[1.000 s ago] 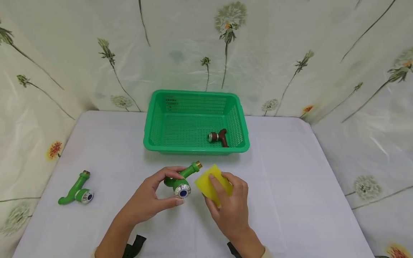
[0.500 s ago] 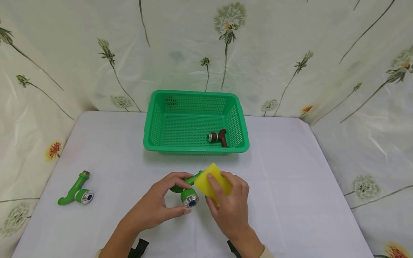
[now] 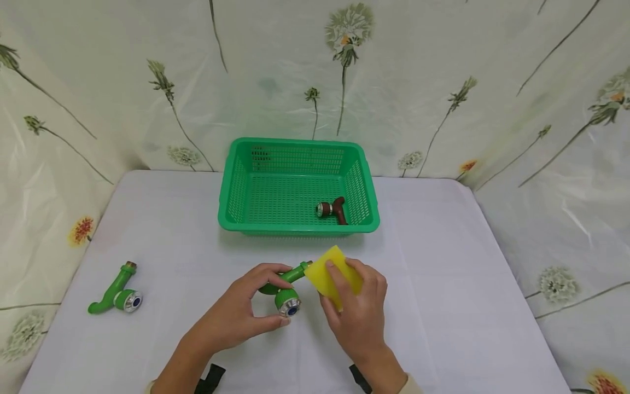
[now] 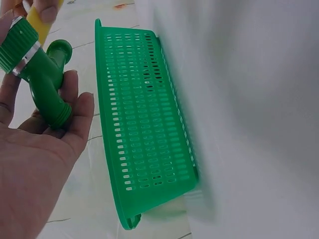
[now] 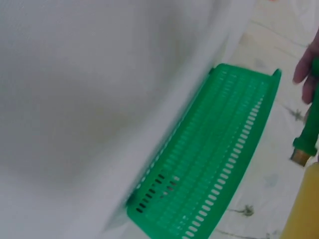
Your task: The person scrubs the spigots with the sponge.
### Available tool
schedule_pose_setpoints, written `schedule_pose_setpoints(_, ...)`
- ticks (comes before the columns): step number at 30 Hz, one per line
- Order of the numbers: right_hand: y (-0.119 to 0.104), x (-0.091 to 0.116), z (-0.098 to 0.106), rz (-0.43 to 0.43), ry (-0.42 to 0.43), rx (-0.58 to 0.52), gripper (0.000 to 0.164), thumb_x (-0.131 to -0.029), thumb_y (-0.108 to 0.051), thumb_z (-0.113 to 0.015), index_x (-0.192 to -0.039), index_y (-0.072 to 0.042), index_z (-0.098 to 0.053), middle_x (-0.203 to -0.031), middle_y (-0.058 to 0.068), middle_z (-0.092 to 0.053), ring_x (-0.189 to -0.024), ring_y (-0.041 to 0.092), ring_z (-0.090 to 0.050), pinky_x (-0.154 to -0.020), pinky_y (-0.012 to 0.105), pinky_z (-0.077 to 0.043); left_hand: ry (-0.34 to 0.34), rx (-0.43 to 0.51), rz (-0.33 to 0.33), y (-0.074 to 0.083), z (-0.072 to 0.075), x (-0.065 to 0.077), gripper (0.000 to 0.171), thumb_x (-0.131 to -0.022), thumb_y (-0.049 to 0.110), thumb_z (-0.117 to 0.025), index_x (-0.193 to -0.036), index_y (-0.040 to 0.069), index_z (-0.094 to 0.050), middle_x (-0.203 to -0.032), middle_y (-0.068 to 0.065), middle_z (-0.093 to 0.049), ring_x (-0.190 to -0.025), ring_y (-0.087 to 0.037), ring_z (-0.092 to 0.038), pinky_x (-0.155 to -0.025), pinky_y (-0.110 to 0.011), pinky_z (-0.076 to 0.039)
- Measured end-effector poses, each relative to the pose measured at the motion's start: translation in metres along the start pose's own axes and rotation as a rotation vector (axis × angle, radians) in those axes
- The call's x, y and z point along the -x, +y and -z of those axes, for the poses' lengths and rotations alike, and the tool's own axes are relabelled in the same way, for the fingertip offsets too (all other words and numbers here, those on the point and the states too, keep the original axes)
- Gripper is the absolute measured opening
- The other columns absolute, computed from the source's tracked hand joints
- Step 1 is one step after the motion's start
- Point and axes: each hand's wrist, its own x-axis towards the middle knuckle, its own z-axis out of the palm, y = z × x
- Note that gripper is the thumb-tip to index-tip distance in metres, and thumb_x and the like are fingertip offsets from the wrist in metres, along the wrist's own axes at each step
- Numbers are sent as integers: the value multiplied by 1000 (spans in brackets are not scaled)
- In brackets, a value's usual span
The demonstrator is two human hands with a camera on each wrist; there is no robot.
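- Yellow sponge (image 3: 319, 277) is seen slightly farther right than half a second ago, and the brass end (image 3: 309, 263) of the held green tap (image 3: 295, 273) is partly uncovered again.
- By the left hand (image 3: 236, 314), the held green tap is kept above the table's near middle, thumb and fingers spread to span it.
- Its long axis is set diagonally: the brass end is pointed far and right, toward the sponge; the ribbed knob (image 3: 284, 296), with silvery ring and blue disc, is turned near and slightly right.
- The sponge, flat-sided and matte, is gripped by the right hand (image 3: 359, 314); whether it is touched by the brass end cannot be told.
- A second green tap (image 3: 110, 294) is laid at left, its threaded end pointed far and right.
- A dark brown tap (image 3: 339, 208) is held in the slotted green basket (image 3: 300, 227), near right corner.
- The table (image 3: 443, 284) is covered in white cloth, backed by glossy dandelion-printed sheeting (image 3: 270, 54).
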Motion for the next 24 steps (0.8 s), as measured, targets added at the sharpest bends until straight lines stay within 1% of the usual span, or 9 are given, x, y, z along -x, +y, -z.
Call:
schedule_pose_setpoints(3,-6,-1,0,24,-9,-19,39,-105,-31,-60,-137,-11,-66,-134,26,-53,-117,43,-46,-91,51,-43,-1,-16,-11,1,-1,0,50,-84,16,-91,-120,36,-62,-147,16,-52,-133,-10,-53,-108,-37,-49)
schedule_pose_setpoints(6,-8,-1,-1,39,-22,-26,44,-97,-25,-70,-138,-12,-65,-134,26,-53,-117,44,-46,-91,52,-43,-6,-36,-20,2,-3,0,51,-83,15,-91,-120,36,-62,-148,17,-51,-134,-10,-52,-109,-38,-49)
schedule_pose_setpoints(8,-6,-1,-1,32,-32,-13,44,-99,-27,-69,-140,-12,-64,-134,26,-52,-117,44,-46,-92,52,-43,-6,-48,-23,3,-3,-1,51,-83,15,-91,-119,36,-62,-149,18,-50,-133,-9,-52,-109,-38,-49)
schedule_pose_setpoints(10,-3,0,-1,18,-39,-3,46,-97,-25,-71,-140,-12,-63,-134,27,-52,-118,44,-46,-92,52,-43,0,-66,-24,4,-3,-1,52,-82,16,-92,-119,36,-62,-149,18,-50,-134,-9,-51,-110,-39,-48)
schedule_pose_setpoints(13,2,1,-1,7,-32,5,46,-96,-25,-70,-140,-11,-63,-133,28,-52,-117,45,-46,-92,52,-42,7,-88,-8,5,-3,-1,52,-82,16,-92,-119,37,-63,-148,19,-50,-133,-8,-51,-110,-40,-48)
schedule_pose_setpoints(15,6,1,-2,0,-24,-2,54,-87,-20,-77,-139,-11,-64,-132,28,-53,-116,45,-47,-91,53,-42,9,-99,-1,5,-3,-1,52,-82,16,-92,-119,36,-63,-148,20,-50,-133,-8,-50,-110,-40,-48)
schedule_pose_setpoints(20,13,-1,0,-44,-19,-1,60,-81,-15,-83,-138,-10,-65,-133,28,-52,-113,46,-48,-88,53,-45,17,-108,-15,3,-3,0,52,-82,16,-92,-120,36,-63,-149,19,-50,-134,-8,-50,-109,-39,-49)
schedule_pose_setpoints(22,14,-2,2,-69,-21,-3,58,-82,-16,-83,-138,-11,-65,-134,28,-52,-113,46,-48,-86,52,-49,21,-113,-22,3,-3,0,52,-82,17,-92,-120,35,-63,-150,19,-50,-134,-8,-50,-109,-39,-48)
schedule_pose_setpoints(24,14,-3,4,-88,-16,-15,52,-89,-23,-79,-137,-11,-65,-135,27,-52,-113,45,-48,-83,52,-53,24,-118,-25,2,-3,0,51,-82,17,-92,-120,35,-63,-150,19,-49,-135,-8,-50,-109,-39,-48)
